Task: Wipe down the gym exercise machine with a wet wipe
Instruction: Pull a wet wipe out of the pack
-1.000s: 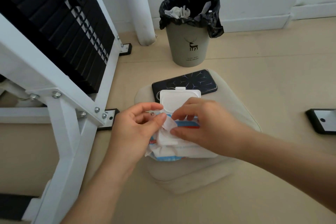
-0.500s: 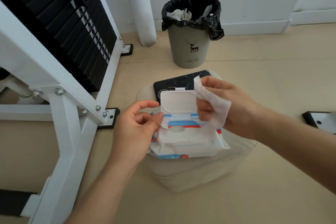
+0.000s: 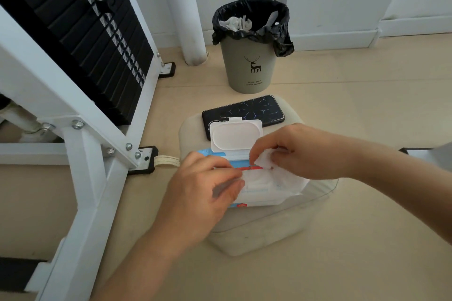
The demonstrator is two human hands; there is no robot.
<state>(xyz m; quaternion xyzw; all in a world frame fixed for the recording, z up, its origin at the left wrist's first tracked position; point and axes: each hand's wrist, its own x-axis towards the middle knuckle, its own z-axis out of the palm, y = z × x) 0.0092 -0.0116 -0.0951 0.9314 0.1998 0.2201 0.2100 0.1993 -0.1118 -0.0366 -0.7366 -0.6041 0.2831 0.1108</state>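
Head view: from my remote seat I see the soft white pack of wipes with blue and red print lying in the middle of the frame on a low beige padded stool. Its white plastic flip lid stands open, tipped towards the top of the frame.

The left hand lies over the left part of the pack. Its fingers are bent and their tips and the thumb meet on the pack's top beside the opening. Motion blur stops me telling whether they pinch anything.

The right hand reaches in from the right edge with fingers curled. It pinches a thin white wet wipe, which drapes over the right side of the pack, right at the opening.

A black smartphone with a pale star pattern lies flat on the stool, just above the lid.

Above that, a grey-green round bin with a black liner and a deer print stands on the floor, with crumpled white wipes inside.

The gym machine's white steel frame and black weight stack fill the left and upper left, apart from both hands.
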